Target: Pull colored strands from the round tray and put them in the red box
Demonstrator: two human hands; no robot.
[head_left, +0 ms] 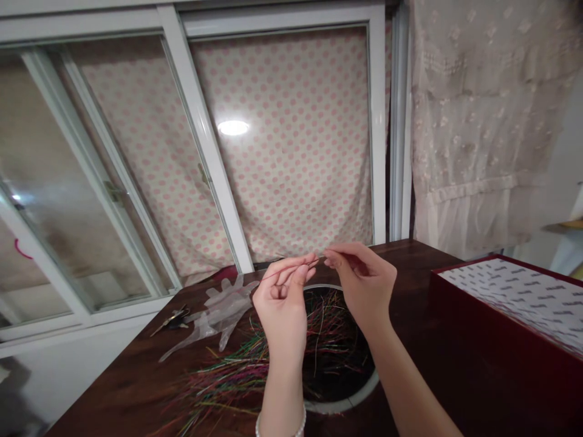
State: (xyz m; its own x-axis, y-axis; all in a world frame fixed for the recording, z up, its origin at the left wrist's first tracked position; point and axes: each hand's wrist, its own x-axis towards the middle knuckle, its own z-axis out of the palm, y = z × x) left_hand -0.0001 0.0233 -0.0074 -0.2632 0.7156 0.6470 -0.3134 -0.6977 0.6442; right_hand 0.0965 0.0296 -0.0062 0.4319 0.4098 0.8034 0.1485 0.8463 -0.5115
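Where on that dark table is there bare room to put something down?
Bare wood shows between the bowl and the red box, and along the far edge behind the hands. The near left is crowded with coloured strands; the plastic glove and scissors fill the far left.

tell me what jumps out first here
Two raised hands, left hand and right hand, pinch a thin strand between their fingertips at centre frame. Below them a tangle of coloured strands spills from a round bowl across the dark table. Left of it lie a clear glove and scissors, with a red box at right.
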